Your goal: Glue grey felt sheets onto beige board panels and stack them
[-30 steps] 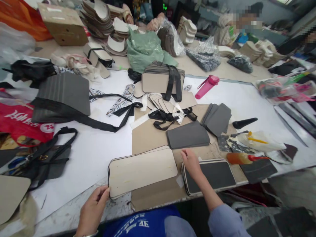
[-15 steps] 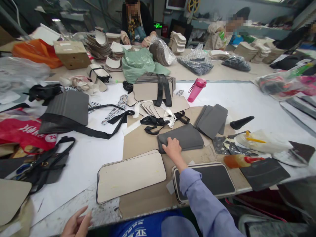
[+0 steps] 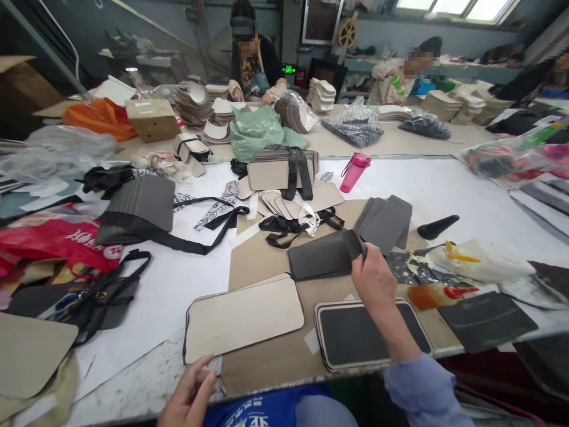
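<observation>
My right hand [image 3: 376, 276] grips the right end of a dark grey sheet [image 3: 317, 256], and that end curls upward off the pile beneath. My left hand [image 3: 189, 391] is at the table's front edge with its fingers loosely apart and nothing in them. Its fingertips reach the near left corner of a stack of cream panels [image 3: 244, 317]; whether they touch it I cannot tell. Below my right wrist lies a stack of cream-rimmed panels with a dark top [image 3: 351, 333]. More grey sheets [image 3: 386, 222] are fanned out behind my right hand.
To the right are a glue bottle [image 3: 429, 295], a black-handled tool [image 3: 438, 227] and a dark sheet [image 3: 489, 320]. Behind stand a strapped panel bundle [image 3: 269, 176] and a pink bottle [image 3: 354, 172]. A red bag [image 3: 57, 240] lies left. Other people sit across the table.
My right hand has moved right along the grey sheet and now lifts its right end. My left hand has come up and right towards the cream panels. The camera view has tilted up slightly.
</observation>
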{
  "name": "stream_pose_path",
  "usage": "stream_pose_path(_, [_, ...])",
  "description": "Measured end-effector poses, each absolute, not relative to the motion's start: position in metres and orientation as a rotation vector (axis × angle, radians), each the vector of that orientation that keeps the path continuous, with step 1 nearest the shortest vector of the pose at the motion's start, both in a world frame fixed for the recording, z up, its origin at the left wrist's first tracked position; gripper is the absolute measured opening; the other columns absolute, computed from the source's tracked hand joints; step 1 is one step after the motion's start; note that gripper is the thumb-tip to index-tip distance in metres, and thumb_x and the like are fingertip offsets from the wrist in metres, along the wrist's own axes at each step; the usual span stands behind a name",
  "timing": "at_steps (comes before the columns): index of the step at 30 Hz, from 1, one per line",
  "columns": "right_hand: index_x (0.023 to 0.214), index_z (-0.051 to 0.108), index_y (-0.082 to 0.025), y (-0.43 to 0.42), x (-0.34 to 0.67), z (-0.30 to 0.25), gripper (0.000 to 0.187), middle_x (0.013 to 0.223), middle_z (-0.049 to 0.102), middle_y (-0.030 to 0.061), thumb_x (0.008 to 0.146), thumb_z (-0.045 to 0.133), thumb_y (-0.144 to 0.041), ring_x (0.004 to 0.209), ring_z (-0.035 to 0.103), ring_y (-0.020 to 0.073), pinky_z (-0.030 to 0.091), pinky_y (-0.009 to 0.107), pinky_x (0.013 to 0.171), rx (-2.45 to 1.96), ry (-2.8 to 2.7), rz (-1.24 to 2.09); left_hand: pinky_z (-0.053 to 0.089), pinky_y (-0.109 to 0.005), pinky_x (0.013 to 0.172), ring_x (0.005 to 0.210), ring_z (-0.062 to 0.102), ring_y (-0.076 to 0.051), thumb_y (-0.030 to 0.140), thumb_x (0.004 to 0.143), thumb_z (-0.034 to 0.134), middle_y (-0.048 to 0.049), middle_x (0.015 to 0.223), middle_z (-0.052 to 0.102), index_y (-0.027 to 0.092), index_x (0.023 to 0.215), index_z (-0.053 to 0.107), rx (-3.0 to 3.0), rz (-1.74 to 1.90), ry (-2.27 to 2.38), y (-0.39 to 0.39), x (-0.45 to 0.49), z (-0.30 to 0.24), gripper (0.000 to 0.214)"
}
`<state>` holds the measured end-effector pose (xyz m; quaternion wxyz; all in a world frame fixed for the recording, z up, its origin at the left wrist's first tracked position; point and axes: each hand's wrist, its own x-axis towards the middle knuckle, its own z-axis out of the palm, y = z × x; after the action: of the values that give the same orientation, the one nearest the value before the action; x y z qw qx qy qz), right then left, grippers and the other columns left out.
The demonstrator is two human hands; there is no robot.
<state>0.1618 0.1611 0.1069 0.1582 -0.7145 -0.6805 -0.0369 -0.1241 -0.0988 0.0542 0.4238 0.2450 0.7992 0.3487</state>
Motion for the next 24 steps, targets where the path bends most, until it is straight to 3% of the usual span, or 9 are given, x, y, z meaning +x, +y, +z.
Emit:
stream_pose_path(4, [0.100, 0.055, -0.018, 0.116, 0.163, 0.170, 0.032, 0.080, 0.062, 0.0075, 0.085, 0.038, -0.040, 0.068, 0.058, 0.0199, 0.041, 0.028, 0.059, -1.795, -1.875, 0.053, 0.049, -0.030, 0.070, 0.070, 0.061, -0.019, 0.061, 0.061, 0.060, -0.0020, 0.070, 0.063, 0.017, 0.099, 0.059, 0.699, 0.951, 1.801, -0.063, -0.109, 0.060, 0.058])
stream_pose_path(7, [0.099, 0.058, -0.022, 0.076, 0.146, 0.199, 0.034, 0.076, 0.064, 0.0042, 0.079, 0.049, -0.048, 0.064, 0.058, 0.0185, 0.044, 0.028, 0.056, -1.716, -1.731, 0.390, 0.046, -0.034, 0.084, 0.092, 0.060, -0.023, 0.055, 0.053, 0.070, -0.0116, 0.095, 0.065, 0.015, 0.103, 0.058, 0.565, 1.033, 1.524, -0.042, -0.104, 0.062, 0.065])
stream_pose_path(11, [0.113, 0.055, -0.020, 0.031, 0.120, 0.195, 0.042, 0.084, 0.066, 0.0055, 0.079, 0.054, -0.045, 0.074, 0.061, 0.0209, 0.049, 0.030, 0.062, -1.602, -1.582, 0.794, 0.039, -0.038, 0.092, 0.112, 0.050, -0.027, 0.050, 0.052, 0.075, -0.0183, 0.122, 0.053, 0.017, 0.123, 0.046, 0.360, 1.147, 1.160, -0.034, -0.111, 0.065, 0.084])
stream_pose_path(14, [0.115, 0.056, -0.018, 0.010, 0.101, 0.175, 0.046, 0.089, 0.066, 0.0074, 0.077, 0.055, -0.045, 0.085, 0.061, 0.0242, 0.049, 0.033, 0.070, -1.585, -1.563, 0.935, 0.044, -0.034, 0.082, 0.100, 0.056, -0.025, 0.046, 0.059, 0.074, -0.0150, 0.113, 0.060, 0.016, 0.117, 0.052, 0.302, 1.200, 0.980, -0.043, -0.127, 0.070, 0.069])
stream_pose_path(18, [0.113, 0.056, -0.018, -0.007, 0.084, 0.143, 0.046, 0.099, 0.065, 0.0079, 0.078, 0.052, -0.048, 0.094, 0.059, 0.0237, 0.048, 0.032, 0.077, -1.704, -1.541, 0.953, 0.046, -0.025, 0.062, 0.076, 0.060, -0.017, 0.042, 0.067, 0.067, -0.0108, 0.096, 0.066, 0.013, 0.103, 0.061, 0.256, 1.155, 1.091, -0.069, -0.161, 0.069, 0.047])
stream_pose_path(21, [0.101, 0.059, -0.016, -0.012, 0.080, 0.116, 0.045, 0.095, 0.066, 0.0085, 0.076, 0.050, -0.053, 0.092, 0.059, 0.0235, 0.046, 0.032, 0.078, -1.841, -1.602, 0.860, 0.048, -0.029, 0.070, 0.078, 0.060, -0.019, 0.048, 0.073, 0.057, -0.0082, 0.091, 0.067, 0.014, 0.103, 0.062, 0.346, 1.090, 1.288, -0.091, -0.188, 0.061, 0.045])
stream_pose_path(24, [0.079, 0.059, -0.018, -0.009, 0.079, 0.087, 0.043, 0.077, 0.066, 0.0068, 0.074, 0.047, -0.059, 0.075, 0.060, 0.0213, 0.047, 0.030, 0.068, -1.931, -1.775, 0.885, 0.047, -0.031, 0.074, 0.078, 0.059, -0.020, 0.052, 0.074, 0.052, -0.0045, 0.080, 0.067, 0.016, 0.091, 0.066, 0.513, 0.999, 1.516, -0.106, -0.206, 0.053, 0.043])
